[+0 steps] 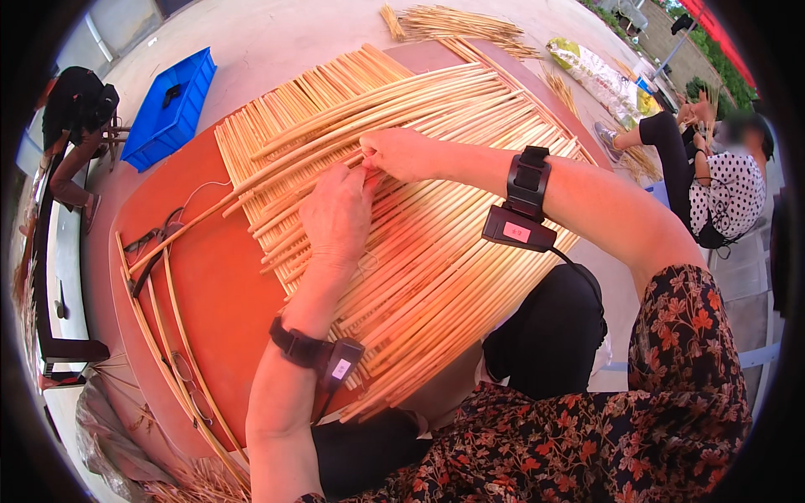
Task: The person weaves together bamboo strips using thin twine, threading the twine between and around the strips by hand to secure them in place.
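Note:
A panel of pale, straw-coloured stalks (pixel 436 293) lies across the red-brown table (pixel 220 310), with more stalks laid crosswise under it at the far left. My left hand (pixel 340 214) is closed in a pinch over the panel's upper left part. Touching its fingertips, my right hand (pixel 401 155) is pinched too, beside a long bundle of stalks (pixel 293 168) that slants over the panel. Whatever is between the fingertips is too small to make out. A thin loop of thread (pixel 367 262) shows on the stalks below my hands.
Dark-handled scissors (pixel 159 237) and loose bent stalks (pixel 172 293) lie on the table's left side. Beyond it a blue crate (pixel 172 109) stands on the floor. Stalks are heaped (pixel 470 25) at the back. One person (pixel 725 184) sits at right, another (pixel 75 117) is at far left.

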Demonstrator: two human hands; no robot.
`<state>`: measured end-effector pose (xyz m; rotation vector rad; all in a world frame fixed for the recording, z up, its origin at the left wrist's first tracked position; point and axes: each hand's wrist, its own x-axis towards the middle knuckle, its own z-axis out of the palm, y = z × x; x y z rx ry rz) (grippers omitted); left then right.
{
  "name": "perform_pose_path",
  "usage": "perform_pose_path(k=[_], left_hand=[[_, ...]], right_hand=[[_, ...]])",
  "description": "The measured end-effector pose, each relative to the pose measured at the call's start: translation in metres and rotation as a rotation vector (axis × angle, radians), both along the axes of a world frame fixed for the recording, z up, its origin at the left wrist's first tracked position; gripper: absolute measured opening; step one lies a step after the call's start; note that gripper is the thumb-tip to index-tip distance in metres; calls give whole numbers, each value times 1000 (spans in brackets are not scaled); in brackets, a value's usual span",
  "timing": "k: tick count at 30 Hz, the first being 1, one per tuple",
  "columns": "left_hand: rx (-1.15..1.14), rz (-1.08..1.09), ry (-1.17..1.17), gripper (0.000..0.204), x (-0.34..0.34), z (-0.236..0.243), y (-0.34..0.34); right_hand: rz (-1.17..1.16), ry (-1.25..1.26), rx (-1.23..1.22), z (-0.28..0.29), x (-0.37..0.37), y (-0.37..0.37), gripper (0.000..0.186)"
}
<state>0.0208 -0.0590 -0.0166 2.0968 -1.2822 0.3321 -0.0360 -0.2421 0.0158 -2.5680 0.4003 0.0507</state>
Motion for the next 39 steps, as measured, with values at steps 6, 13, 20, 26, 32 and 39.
perform_pose_path(k=[6,13,20,26,32,39], left_hand=[[30,-19,34,18,4,-2,-2],[25,1,117,24,8,0,4],[31,-5,107,25,8,1,5],[77,-37,62,26,13,5,3],[90,-16,272,30,12,3,5],[50,-84,325,26,14,0,5]], right_hand=[[-121,-211,-72,9,30,11,25],[-351,-274,810,45,44,-27,23],[-572,-1055,783,120,53,-185,20],[-489,-1105,197,181,-3,-287,25],[-620,-1082,511,133,-48,-289,22],[-360,-651,1099,149,-109,-278,17]])
